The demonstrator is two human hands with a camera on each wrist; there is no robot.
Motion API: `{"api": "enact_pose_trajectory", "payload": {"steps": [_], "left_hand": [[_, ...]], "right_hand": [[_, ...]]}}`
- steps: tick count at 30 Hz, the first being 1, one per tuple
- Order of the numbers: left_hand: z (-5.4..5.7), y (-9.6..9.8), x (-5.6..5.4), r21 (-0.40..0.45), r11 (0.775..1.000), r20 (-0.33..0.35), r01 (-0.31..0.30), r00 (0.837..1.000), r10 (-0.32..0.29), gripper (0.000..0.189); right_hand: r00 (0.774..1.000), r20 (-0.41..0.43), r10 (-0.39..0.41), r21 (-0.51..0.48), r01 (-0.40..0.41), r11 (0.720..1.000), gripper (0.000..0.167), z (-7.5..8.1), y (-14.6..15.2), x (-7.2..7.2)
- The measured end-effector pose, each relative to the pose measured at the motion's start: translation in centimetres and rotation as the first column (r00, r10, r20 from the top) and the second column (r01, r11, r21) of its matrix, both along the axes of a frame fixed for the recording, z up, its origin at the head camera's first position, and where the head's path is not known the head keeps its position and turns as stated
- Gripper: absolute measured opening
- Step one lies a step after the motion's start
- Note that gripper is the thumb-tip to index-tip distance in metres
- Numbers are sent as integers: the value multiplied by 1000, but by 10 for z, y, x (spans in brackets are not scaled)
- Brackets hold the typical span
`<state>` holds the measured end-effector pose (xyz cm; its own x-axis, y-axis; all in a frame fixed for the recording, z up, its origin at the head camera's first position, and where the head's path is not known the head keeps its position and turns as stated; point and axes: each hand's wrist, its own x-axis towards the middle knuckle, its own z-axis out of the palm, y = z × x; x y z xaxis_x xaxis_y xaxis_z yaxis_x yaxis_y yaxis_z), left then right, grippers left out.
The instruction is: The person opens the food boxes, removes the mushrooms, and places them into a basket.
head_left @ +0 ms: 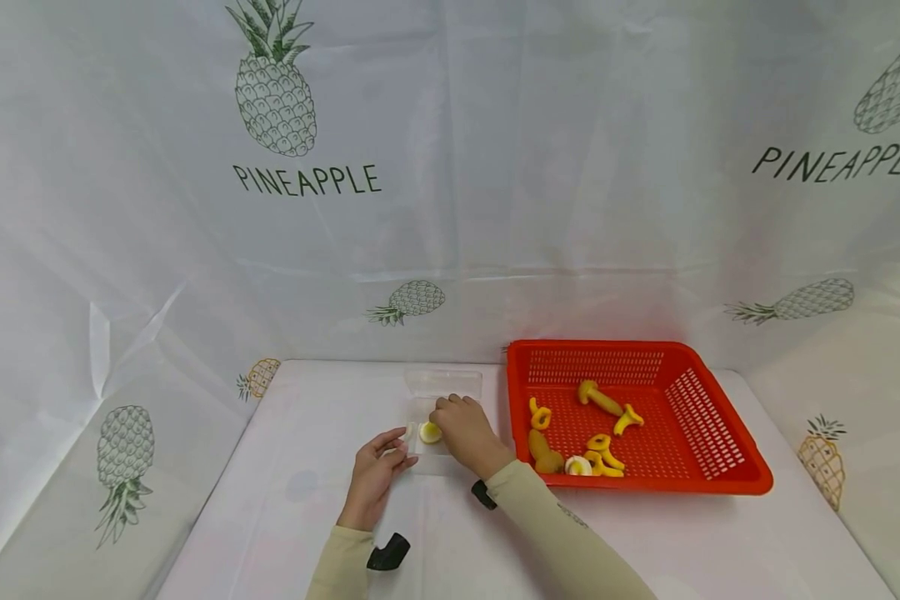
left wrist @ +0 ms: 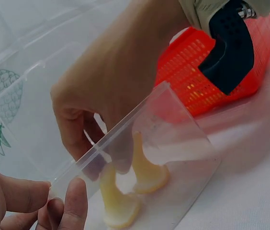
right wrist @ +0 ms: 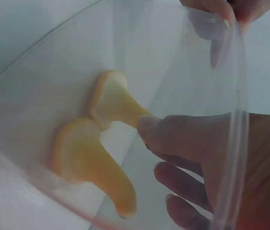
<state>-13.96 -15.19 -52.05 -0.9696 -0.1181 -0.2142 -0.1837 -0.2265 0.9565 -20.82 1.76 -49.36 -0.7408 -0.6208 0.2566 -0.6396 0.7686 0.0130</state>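
A clear plastic box (head_left: 437, 467) stands on the table with its lid tipped back behind it. My left hand (head_left: 375, 477) grips the box's left rim between thumb and fingers. My right hand (head_left: 471, 433) reaches down inside the box. In the right wrist view, seen through the wall, its thumb and fingers pinch the stem of a yellow mushroom (right wrist: 113, 100) with a pale cap. Beside it in the box lies a second yellow mushroom (right wrist: 87, 153), cap against the first one's cap. The left wrist view shows both caps low in the box.
A red perforated basket (head_left: 720, 475) stands to the right, close to my right forearm. It holds several yellow and brownish mushrooms (head_left: 543, 454) and one with a white cap (head_left: 578, 466). A white pineapple-print sheet (head_left: 495, 250) hangs behind the table.
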Motion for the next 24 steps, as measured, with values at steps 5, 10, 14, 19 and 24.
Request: {"api": "enact_pose_trajectory", "payload": {"steps": [5, 10, 14, 19, 24], "left_hand": [[-1, 0, 0, 4, 1000, -9, 2, 1000, -2, 43], [-4, 0, -1, 11, 1000, -20, 0, 1000, 1, 43], [-4, 1, -1, 13, 1000, -19, -1, 1000, 1, 43], [-4, 1, -1, 22, 1000, -23, 2, 1000, -1, 42], [-4, 0, -1, 10, 1000, -24, 3, 1000, -3, 43]], "right_hand": [[1000, -2, -11, 8, 11, 1000, 14, -3, -3, -3], [1000, -15, -18, 14, 18, 1000, 14, -3, -4, -3], [999, -32, -16, -4, 16, 1000, 16, 2, 0, 2], [997, -77, -6, -166, -7, 986, 16, 15, 14, 14], [992, -129, 15, -406, -67, 912, 16, 27, 37, 24]]}}
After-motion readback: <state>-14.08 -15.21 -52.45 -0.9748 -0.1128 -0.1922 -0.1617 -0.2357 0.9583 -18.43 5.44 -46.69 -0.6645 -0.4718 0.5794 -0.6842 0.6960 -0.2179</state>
